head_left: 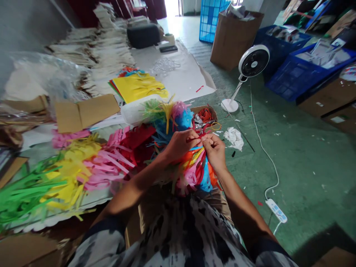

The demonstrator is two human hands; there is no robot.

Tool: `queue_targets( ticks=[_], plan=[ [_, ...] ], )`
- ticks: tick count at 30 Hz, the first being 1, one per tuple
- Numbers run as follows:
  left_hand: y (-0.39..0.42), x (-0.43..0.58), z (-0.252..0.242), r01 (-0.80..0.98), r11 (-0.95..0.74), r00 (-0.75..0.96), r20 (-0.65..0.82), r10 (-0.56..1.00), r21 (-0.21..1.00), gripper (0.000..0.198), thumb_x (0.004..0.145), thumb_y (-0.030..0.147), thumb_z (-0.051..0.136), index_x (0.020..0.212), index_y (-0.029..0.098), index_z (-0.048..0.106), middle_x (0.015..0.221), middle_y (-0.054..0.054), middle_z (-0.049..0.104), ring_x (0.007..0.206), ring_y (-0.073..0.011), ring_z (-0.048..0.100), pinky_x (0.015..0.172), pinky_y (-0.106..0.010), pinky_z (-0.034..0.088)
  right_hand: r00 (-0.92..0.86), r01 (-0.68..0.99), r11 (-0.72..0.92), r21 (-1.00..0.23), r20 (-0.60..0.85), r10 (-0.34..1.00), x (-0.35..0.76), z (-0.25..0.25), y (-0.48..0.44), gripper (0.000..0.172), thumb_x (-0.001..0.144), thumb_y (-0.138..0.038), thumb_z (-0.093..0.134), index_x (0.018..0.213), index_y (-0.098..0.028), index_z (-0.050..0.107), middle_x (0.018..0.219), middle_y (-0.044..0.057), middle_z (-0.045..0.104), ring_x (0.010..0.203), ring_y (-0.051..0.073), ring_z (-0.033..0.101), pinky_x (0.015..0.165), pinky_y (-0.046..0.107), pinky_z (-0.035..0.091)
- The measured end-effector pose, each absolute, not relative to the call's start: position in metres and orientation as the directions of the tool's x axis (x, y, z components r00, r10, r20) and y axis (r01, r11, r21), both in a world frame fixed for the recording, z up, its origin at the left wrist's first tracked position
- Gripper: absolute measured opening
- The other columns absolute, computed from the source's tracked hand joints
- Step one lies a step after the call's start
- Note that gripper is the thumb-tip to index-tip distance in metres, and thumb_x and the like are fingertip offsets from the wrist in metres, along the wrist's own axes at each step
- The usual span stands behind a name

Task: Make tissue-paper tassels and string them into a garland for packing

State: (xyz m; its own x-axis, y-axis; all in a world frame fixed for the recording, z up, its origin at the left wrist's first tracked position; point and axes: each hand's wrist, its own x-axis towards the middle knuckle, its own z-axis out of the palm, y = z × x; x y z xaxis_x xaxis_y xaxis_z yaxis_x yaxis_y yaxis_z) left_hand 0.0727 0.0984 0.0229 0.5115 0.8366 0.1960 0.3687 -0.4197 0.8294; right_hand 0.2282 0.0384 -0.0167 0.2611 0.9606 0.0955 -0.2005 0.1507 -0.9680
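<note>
My left hand [182,142] and my right hand [215,150] meet in front of me, both pinched on a bundle of coloured paper strips [194,168] that hangs over my lap in orange, yellow, pink, blue and red. The fingertips of both hands touch at the top of the bundle. Behind the hands lies a tuft of finished fringes [167,113] in green, yellow, pink and blue. A small cardboard box [207,113] with red and silver bits stands just beyond my hands.
Piles of cut paper fringe, green [25,193], yellow [72,170], pink [108,163] and red [137,139], cover the low surface at left. A white fan [251,65], a power strip [276,210] with its cable, blue crates [299,72] and cardboard boxes [233,37] stand on the green floor.
</note>
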Motion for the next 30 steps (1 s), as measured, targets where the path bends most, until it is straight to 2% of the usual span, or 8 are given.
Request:
queue_targets(
  ticks=[7,10,13,16,21,27,30],
  plan=[
    [0.091,0.074,0.025,0.53,-0.527,0.423,0.332,0.843,0.664,0.012,0.093,0.026,0.064,0.092,0.019,0.075,0.073,0.002,0.07,0.057,-0.0086,0.05,0.06,-0.023,0.036,0.277,-0.126,0.136,-0.983,0.097,0.956,0.228,-0.021,0.041,0.024,0.091,-0.046,0.072,0.084,-0.024,0.066,0.069,-0.001,0.07,0.06,0.015,0.058,0.06,0.029,0.045],
    [0.093,0.076,0.024,0.449,-0.453,0.409,0.274,0.871,0.77,0.011,0.091,0.03,0.066,0.091,0.02,0.071,0.072,0.003,0.068,0.053,-0.0077,0.049,0.055,-0.022,0.035,0.29,-0.099,0.132,-0.986,0.098,0.952,0.228,-0.023,0.042,0.024,0.092,-0.045,0.071,0.084,-0.023,0.066,0.067,-0.002,0.066,0.059,0.014,0.056,0.058,0.029,0.043],
    [0.102,0.075,0.021,0.254,-0.241,0.447,0.107,0.888,0.936,0.021,0.089,0.039,0.068,0.089,0.019,0.063,0.066,0.005,0.062,0.046,-0.0074,0.048,0.047,-0.021,0.034,0.308,-0.082,0.136,-0.987,0.104,0.946,0.228,-0.022,0.042,0.021,0.092,-0.043,0.069,0.086,-0.023,0.066,0.067,-0.003,0.065,0.058,0.014,0.055,0.058,0.029,0.041],
    [0.113,0.072,0.018,0.174,-0.142,0.432,0.054,0.9,0.975,0.026,0.087,0.044,0.069,0.089,0.019,0.06,0.06,0.007,0.056,0.044,-0.0077,0.045,0.046,-0.021,0.035,0.309,-0.075,0.144,-0.987,0.114,0.944,0.227,-0.019,0.04,0.02,0.094,-0.043,0.067,0.089,-0.024,0.067,0.07,-0.002,0.068,0.061,0.015,0.056,0.061,0.029,0.044],
    [0.116,0.07,0.02,0.335,-0.288,0.411,0.136,0.901,0.897,0.02,0.088,0.038,0.069,0.088,0.018,0.065,0.073,0.002,0.065,0.059,-0.0095,0.053,0.056,-0.021,0.041,0.251,-0.055,0.143,-0.988,0.125,0.96,0.226,-0.015,0.038,0.021,0.093,-0.045,0.068,0.087,-0.024,0.067,0.071,-0.001,0.069,0.062,0.015,0.056,0.062,0.029,0.044],
    [0.107,0.072,0.027,0.466,-0.417,0.454,0.193,0.87,0.78,0.014,0.09,0.032,0.067,0.092,0.019,0.07,0.075,0.003,0.066,0.062,-0.0102,0.052,0.062,-0.023,0.04,0.24,-0.045,0.132,-0.99,0.117,0.964,0.227,-0.016,0.039,0.022,0.093,-0.044,0.068,0.087,-0.023,0.067,0.072,-0.001,0.07,0.062,0.015,0.055,0.062,0.029,0.042],
    [0.106,0.071,0.03,0.474,-0.49,0.494,0.24,0.836,0.732,0.014,0.09,0.032,0.069,0.091,0.019,0.071,0.083,0.002,0.068,0.064,-0.0101,0.053,0.064,-0.025,0.041,0.236,-0.042,0.129,-0.991,0.115,0.965,0.227,-0.016,0.039,0.023,0.093,-0.045,0.068,0.087,-0.023,0.067,0.072,-0.001,0.07,0.062,0.015,0.055,0.062,0.029,0.042]
  ],
)
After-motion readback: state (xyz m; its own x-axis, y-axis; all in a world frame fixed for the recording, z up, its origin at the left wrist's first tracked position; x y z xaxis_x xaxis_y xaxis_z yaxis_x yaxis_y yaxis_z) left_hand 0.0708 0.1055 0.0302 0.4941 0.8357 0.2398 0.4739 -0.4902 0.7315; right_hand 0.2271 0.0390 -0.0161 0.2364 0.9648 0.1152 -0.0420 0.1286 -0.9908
